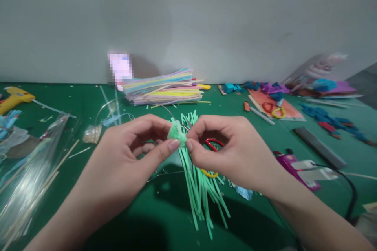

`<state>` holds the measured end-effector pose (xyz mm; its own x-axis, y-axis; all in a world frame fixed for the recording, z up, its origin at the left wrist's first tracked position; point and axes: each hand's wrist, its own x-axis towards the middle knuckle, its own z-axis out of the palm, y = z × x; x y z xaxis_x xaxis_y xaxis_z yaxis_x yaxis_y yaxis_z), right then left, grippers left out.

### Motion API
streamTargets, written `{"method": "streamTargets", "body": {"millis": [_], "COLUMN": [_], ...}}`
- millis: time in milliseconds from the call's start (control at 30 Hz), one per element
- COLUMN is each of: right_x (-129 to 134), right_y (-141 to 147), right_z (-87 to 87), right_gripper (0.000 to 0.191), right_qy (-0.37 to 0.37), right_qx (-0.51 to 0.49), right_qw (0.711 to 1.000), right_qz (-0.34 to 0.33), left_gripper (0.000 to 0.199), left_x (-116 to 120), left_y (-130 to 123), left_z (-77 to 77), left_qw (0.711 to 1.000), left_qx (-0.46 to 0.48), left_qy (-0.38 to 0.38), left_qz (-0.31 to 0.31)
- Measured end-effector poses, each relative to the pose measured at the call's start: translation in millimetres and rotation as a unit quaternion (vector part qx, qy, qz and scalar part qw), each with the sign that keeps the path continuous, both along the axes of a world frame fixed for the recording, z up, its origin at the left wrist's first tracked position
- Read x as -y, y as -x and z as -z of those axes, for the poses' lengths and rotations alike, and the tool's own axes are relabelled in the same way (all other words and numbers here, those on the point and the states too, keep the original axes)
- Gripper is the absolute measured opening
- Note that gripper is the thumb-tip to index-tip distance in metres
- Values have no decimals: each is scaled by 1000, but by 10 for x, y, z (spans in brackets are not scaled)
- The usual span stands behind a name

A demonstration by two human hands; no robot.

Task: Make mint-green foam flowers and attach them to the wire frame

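My left hand [132, 145] pinches a small, fuzzy light-green pipe cleaner piece [177, 130] between thumb and fingers. From the other side, the thumb and index finger of my right hand [232, 141] close on its right edge. Both hands hold it above the table, near the middle of the view. Below and behind it lies a loose bunch of green pipe cleaners [200, 192], fanned out toward me. Scissors [214, 141] with red and yellow handles lie under the bunch, partly covered by my right hand.
A stack of pastel pipe cleaners [165, 88] lies by the wall. On the left are a yellow glue gun [17, 100] and clear plastic sleeves [44, 172]. To the right are more scissors [278, 111], a dark bar [319, 147], a purple power strip [297, 170] and its black cable.
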<state>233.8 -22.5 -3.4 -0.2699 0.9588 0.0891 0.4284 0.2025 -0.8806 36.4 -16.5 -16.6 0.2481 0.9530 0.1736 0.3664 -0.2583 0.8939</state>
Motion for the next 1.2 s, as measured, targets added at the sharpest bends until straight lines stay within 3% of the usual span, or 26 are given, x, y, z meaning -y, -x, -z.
{"method": "streamTargets", "body": {"millis": [100,267,367,767,967,1200], "right_x": [-8,-132,-155,-97,-18,-52], "right_y": [-18,-134,-156,-81,-49,-73], "right_z": [4,0,-2,-80,-77,-56], "right_gripper": [7,9,10,10,12,5], "right_qy": [-12,93,105,6,-40,78], "right_qx": [-4,-52,-53,39,57,-35], "right_qw": [1000,993,991,997,997,995], "right_qz": [-2,-59,-66,-72,-26,-56], "left_gripper": [8,7,6,6,12,29], "left_x": [-17,-59,-66,-37,-59,-63], "left_y": [19,44,39,4,7,10], "left_z": [-10,-24,-32,-5,-33,-89], "left_qw": [1000,999,999,999,993,995], "left_qx": [17,20,17,14,32,20], "left_qy": [11,27,30,24,84,60], "left_qz": [2,9,28,33,75,82]}}
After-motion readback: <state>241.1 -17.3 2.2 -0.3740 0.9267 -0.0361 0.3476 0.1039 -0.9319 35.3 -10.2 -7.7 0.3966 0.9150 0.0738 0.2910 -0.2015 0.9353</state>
